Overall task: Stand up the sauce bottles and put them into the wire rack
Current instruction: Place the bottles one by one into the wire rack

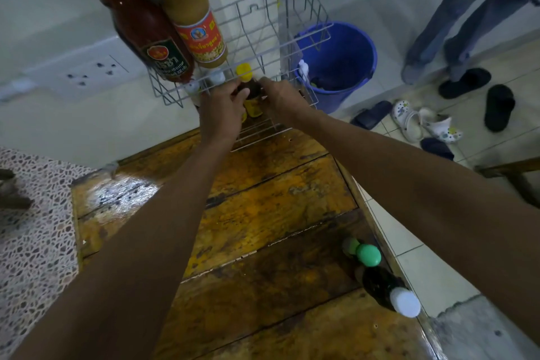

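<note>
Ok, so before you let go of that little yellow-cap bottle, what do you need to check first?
1. Both hands on the yellow-cap bottle: ok; left hand and right hand wrap it.
2. Bottle upright: ok, cap points up.
3. Bottle fully seated on the wire rack floor: cannot tell, hands hide its base.
4. Room beside the red sauce bottle and tan sauce bottle: ok, open rack space to the right.
5. Bottles left to do: not ok; green-cap bottle and white-cap bottle wait on the wooden table.
</note>
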